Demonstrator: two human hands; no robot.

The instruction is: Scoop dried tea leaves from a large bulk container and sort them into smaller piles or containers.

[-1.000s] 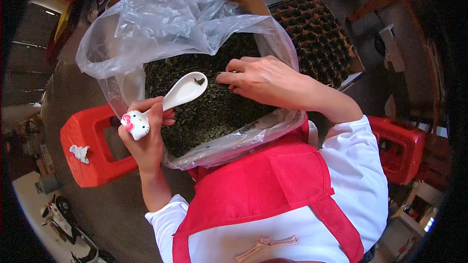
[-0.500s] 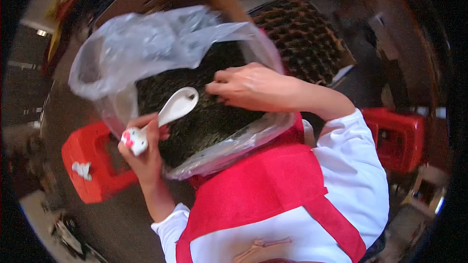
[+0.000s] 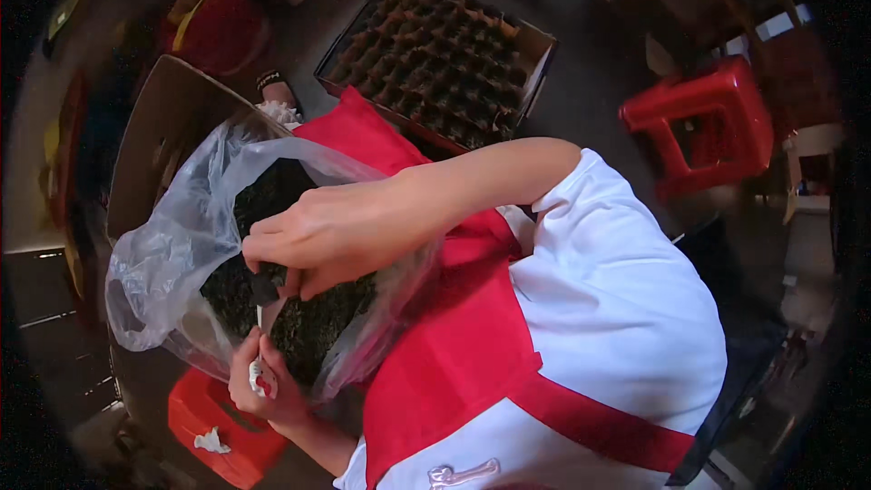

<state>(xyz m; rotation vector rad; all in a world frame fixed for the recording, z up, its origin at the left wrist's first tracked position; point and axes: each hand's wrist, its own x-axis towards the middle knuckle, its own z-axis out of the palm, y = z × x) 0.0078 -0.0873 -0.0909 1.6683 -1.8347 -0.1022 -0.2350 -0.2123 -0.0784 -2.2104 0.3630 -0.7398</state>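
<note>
My left hand [image 3: 277, 399] grips a white spoon [image 3: 262, 381] by its decorated handle, which has a red bow. A dark lump [image 3: 263, 289] sits at the spoon's bowl, which is mostly covered. Over it reaches my right hand [image 3: 336, 231], fingers curled and pointing down at the lump; what they pinch is partly hidden. Below both hands, a clear plastic bag [image 3: 159, 263] lies open, full of loose dark green-black, leaf-like material [image 3: 313, 331].
Beyond my red apron [image 3: 454, 331] a shallow box [image 3: 537, 73] holds rows of small dark clumps. A cardboard flap [image 3: 145, 150] rises behind the bag. Red plastic stools stand at right [image 3: 760, 118] and lower left [image 3: 259, 454], the latter with crumpled tissue [image 3: 211, 441].
My right hand has moved from above the loose material to the spoon's bowl. The spoon now points more upright, with a dark lump at it. The view has turned, showing more of the box.
</note>
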